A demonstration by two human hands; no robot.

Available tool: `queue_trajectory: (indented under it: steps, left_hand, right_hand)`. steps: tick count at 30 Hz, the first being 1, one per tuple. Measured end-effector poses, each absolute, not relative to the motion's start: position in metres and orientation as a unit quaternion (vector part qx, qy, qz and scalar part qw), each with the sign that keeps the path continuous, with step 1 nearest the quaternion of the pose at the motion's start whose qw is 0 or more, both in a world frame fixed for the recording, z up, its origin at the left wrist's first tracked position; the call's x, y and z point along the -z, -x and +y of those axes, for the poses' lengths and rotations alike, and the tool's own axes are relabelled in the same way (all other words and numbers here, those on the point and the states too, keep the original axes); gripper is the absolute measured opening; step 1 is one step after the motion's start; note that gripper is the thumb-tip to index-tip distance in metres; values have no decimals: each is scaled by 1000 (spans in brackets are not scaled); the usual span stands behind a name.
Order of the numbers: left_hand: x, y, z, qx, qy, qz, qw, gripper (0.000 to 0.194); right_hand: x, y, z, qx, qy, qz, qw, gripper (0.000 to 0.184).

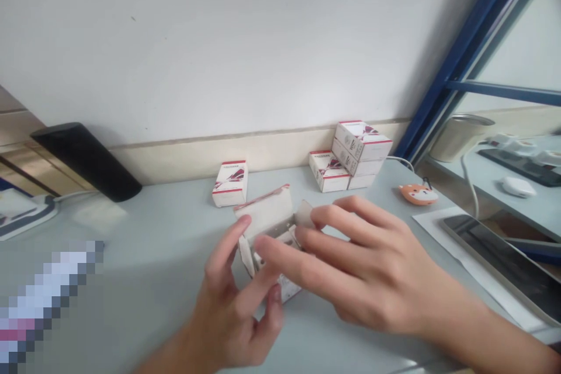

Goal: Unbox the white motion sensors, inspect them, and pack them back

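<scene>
A small white cardboard box (270,210) with its lid flap raised and side flaps spread stands in front of me, just above the table. My left hand (239,298) is closed around its left and near sides, with fingers bent along the walls. Over the opening is my right hand (372,269), its fingers spread apart and its index fingertip reaching to the left inside edge. Inside the box lies a pale item with dark marks (289,239), mostly hidden by my right fingers. The right thumb is out of sight.
Against the wall stand several closed white-and-red boxes (362,146), partly stacked, and a single box (231,183) to their left. On the right are an orange animal-faced pouch (418,194) and a dark-screened tablet (504,263). A black upright object (87,160) leans at the left.
</scene>
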State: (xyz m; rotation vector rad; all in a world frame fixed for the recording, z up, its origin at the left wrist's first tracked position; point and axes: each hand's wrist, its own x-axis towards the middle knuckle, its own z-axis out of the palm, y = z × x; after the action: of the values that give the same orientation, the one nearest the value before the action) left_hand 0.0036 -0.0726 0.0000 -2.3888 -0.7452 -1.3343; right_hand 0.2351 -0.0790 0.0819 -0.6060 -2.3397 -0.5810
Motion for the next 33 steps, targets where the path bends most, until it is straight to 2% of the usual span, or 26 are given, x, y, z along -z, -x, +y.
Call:
queue_trajectory:
  steps: [6,13,16,19,22,25,27,29,31,33]
  left_hand:
    - [-1,-5,-65,539,804,-239,82,74]
    - [3,-1,-66,504,837,-211,29,84]
    - [5,1,-67,500,842,-202,-5,80]
    - [2,2,-68,485,845,-223,-26,67]
    - [-4,3,-69,477,843,-247,-23,59]
    - [-7,3,-72,481,834,-270,20,55]
    - [-8,2,-74,483,828,-280,47,51]
    - [-8,1,-74,488,825,-279,56,47]
    - [-8,1,-74,491,822,-284,58,43]
    - [-9,1,-74,488,820,-293,59,42]
  right_hand:
    - [-78,-237,-72,170,247,-888,349,38]
    - [-73,-233,-61,73,241,-908,334,46]
    - [-71,-233,-58,80,221,-892,386,48]
    - [-66,-232,-52,75,257,-831,487,43]
    - [-58,-229,-43,-64,349,-759,546,28]
    - [-48,-225,-36,-342,363,-701,509,10]
    - [-42,-223,-34,-495,333,-652,468,15]
    - [-38,-220,-34,-583,299,-612,443,24]
    - [-37,-216,-37,-616,272,-593,441,36]
    - [-37,-212,-42,-594,255,-606,464,51]
